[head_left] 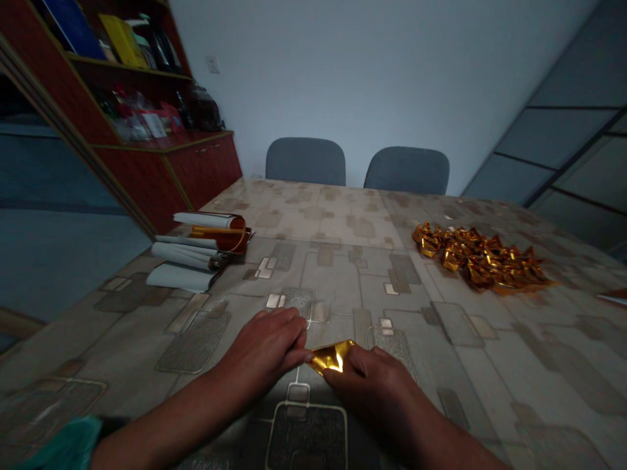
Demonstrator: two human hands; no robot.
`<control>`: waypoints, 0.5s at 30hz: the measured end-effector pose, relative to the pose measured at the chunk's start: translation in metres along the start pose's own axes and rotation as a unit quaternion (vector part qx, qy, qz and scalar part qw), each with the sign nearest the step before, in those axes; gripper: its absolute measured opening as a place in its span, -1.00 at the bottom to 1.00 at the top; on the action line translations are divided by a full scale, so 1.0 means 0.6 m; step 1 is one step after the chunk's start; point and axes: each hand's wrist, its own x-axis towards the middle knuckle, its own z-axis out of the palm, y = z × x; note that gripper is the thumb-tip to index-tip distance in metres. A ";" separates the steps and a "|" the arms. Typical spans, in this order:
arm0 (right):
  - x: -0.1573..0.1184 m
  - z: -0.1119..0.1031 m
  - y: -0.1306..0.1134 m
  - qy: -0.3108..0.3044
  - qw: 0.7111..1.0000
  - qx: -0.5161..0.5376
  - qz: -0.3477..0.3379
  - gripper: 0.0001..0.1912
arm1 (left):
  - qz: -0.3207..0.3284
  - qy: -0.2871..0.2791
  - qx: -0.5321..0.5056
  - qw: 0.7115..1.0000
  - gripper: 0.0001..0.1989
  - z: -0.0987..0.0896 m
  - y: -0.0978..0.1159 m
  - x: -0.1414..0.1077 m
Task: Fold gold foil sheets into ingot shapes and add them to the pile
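A crumpled piece of shiny gold foil [333,358] lies at the near edge of the patterned tablecloth [333,281], pinched between my two hands. My left hand [262,346] grips its left tip with the fingertips. My right hand [367,378] covers its right end, and the fingers hide part of the foil. Farther right on the table sits a heap of folded gold foil pieces [480,258]. Both hands are well apart from that heap.
At the table's left stand white paper rolls and sheets [183,258] beside a red-and-gold package [230,235]. Grey chairs [306,162] stand beyond the far edge. A dark red cabinet [206,171] with cluttered shelves stands at the back left.
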 end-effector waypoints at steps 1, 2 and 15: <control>0.000 0.000 -0.001 0.000 1.000 0.002 -0.002 -0.82 | 0.007 0.006 -0.003 1.000 -0.70 0.002 -0.003 0.000; 0.001 0.000 -0.001 -0.001 1.000 0.005 -0.003 -0.82 | 0.015 0.012 -0.007 1.000 -0.69 0.003 -0.006 0.000; -0.004 0.002 0.002 0.021 0.999 0.004 -0.032 -0.80 | 0.079 0.170 0.065 0.980 -0.79 0.029 -0.016 -0.022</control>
